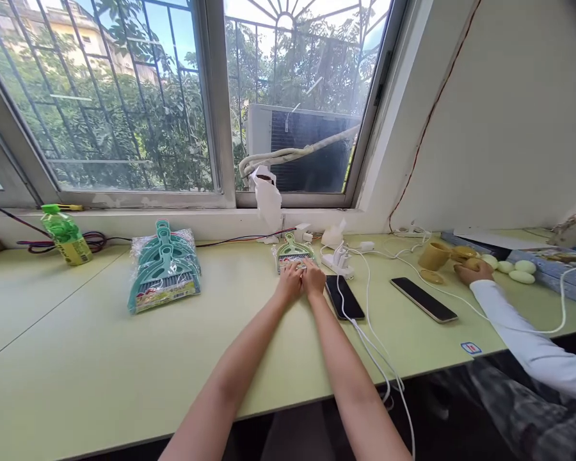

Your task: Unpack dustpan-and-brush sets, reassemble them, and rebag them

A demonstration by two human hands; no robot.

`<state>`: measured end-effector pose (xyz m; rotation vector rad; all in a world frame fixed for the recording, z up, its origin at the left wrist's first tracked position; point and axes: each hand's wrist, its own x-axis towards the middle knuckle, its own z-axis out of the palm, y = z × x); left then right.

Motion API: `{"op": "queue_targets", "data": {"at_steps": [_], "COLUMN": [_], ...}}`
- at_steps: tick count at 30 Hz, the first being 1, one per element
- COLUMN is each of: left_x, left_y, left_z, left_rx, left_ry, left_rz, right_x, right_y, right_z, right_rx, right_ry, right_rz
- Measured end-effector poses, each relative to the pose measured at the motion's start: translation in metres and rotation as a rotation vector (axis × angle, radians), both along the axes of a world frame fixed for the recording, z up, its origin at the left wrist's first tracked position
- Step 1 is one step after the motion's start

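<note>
A light green dustpan and brush set (292, 248) in a clear wrapper lies at the back of the table, its handle toward the window. Side by side at its near edge, my left hand (290, 280) and my right hand (312, 279) are closed on it, fingers bent over the printed label. The fingertips are partly hidden. Off to the left, several teal dustpan and brush sets (166, 272) lie stacked in clear wrapping. Just right of my right hand is a black phone (345, 298).
A white power strip (338, 264) with cables stands behind the phone. Farther right are a second phone (423, 299), a yellow cup (434, 256) and pale green egg-shaped things (522, 271). A co-worker's hand (473, 274) reaches in there. At far left stands a green bottle (66, 235).
</note>
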<state>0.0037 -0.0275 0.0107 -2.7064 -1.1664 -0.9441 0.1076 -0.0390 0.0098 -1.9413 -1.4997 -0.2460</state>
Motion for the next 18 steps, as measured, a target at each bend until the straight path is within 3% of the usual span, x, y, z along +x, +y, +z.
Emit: {"op": "queue_targets", "data": {"at_steps": [4,8,10,14,18], "left_x": [-0.027,-0.094,-0.145,-0.268,-0.366], "left_y": [-0.015,-0.02,-0.015,-0.006,-0.003], "left_z": [-0.002,0.003,0.009,0.021,0.026], "left_rx": [0.093,0.159,0.186,0.237,0.026], "left_ry": [-0.032,-0.074,-0.148,-0.537,-0.79], "left_rz": [-0.046,-0.029,0.125,0.67,1.032], "right_x": [-0.003,-0.008,-0.013,-0.026,-0.032], "right_y": [-0.003,-0.006,-0.006,-0.003,-0.001], "right_z": [0.001,0.002,0.002,-0.001,-0.002], "right_rx": [0.094,0.171,0.148,0.061,-0.04], "right_ry": [-0.045,-0.138,-0.194,-0.333,-0.398], "right_rz": [0.082,0.119,0.161,0.294,0.32]}}
